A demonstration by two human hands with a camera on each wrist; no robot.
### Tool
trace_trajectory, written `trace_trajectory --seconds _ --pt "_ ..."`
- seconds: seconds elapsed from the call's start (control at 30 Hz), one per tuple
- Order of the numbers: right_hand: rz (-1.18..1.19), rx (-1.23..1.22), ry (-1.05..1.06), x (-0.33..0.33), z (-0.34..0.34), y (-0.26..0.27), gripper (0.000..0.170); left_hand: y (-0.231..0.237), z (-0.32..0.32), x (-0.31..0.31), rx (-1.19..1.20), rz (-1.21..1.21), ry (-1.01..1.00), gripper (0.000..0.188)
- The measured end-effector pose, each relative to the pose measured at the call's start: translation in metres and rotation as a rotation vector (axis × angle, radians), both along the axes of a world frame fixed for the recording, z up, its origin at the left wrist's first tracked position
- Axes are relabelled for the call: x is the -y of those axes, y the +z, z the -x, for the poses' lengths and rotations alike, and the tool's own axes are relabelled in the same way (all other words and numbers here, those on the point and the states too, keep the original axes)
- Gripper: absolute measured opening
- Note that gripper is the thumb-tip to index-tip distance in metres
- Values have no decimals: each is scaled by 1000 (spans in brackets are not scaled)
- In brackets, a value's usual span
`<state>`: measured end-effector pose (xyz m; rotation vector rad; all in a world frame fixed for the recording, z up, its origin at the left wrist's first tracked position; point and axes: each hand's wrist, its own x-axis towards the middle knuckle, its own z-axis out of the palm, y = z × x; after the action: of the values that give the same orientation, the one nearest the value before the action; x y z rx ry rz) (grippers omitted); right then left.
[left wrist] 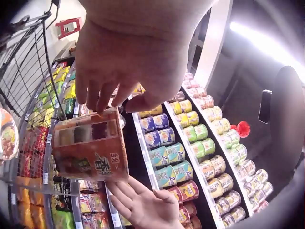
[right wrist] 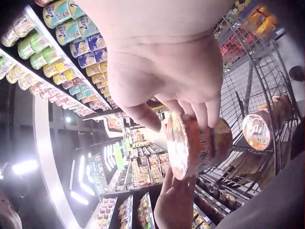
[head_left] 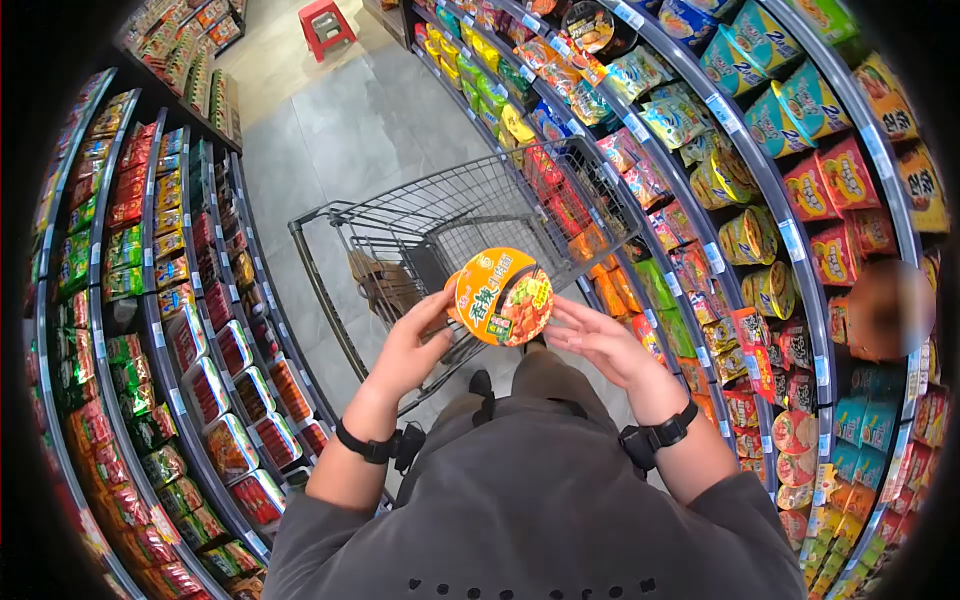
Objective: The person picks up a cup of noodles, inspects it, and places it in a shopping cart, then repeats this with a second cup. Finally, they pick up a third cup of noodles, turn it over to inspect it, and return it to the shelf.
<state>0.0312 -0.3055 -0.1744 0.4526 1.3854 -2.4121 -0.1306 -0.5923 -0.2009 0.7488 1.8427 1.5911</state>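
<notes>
An instant noodle tub with an orange lid is held in front of the body, over the near end of a shopping cart. My left hand grips its left side, fingers and thumb around the edge. On the opposite side my right hand touches the tub with its fingertips, fingers extended and thumb apart. The left wrist view shows the tub's printed side wall, with the left hand above. A second noodle tub shows by the cart's wire mesh in the right wrist view.
Shelves of packaged noodles run close along the right, and more shelves with bags and trays line the left. A brown item lies in the cart. A red stool stands farther down the grey-tiled aisle.
</notes>
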Motion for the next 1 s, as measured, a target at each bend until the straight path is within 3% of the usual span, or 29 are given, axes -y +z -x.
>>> trace_trajectory --seconds 0.1,0.17,0.3,0.37,0.43,0.53,0.67,0.77,0.8,0.9,0.97,1.0 --pt "67 5 -62 -26 23 -27 74 -20 26 -30 74 14 15 59" --pt "64 32 -74 -46 44 -47 71 -31 46 -58 295 -46 48 55" --pt "38 119 -131 -86 91 -99 67 -74 91 -115 311 138 142 50" --pt "11 236 -152 -104 112 -133 66 -130 115 -138 274 198 140 50" --pt "27 334 -176 -117 132 -164 64 -164 136 -167 198 500 14 52" --pt "-93 596 -126 -130 155 -216 56 -214 148 -207 176 728 -6 51" --pt "-103 739 -88 -143 168 -270 51 -286 150 -241 210 859 -146 44" --pt "-172 813 -32 -147 183 -295 41 -365 149 -251 192 1054 -350 45" --pt "-205 777 58 -146 185 -309 37 -378 154 -256 406 1121 -436 45" --pt "-349 777 217 -144 179 -376 33 -375 150 -272 532 1184 -377 44" --pt "-496 718 342 -146 182 -393 36 -422 135 -263 608 1172 -317 44" --pt "-570 685 403 -146 184 -401 38 -427 135 -266 582 1192 -392 43"
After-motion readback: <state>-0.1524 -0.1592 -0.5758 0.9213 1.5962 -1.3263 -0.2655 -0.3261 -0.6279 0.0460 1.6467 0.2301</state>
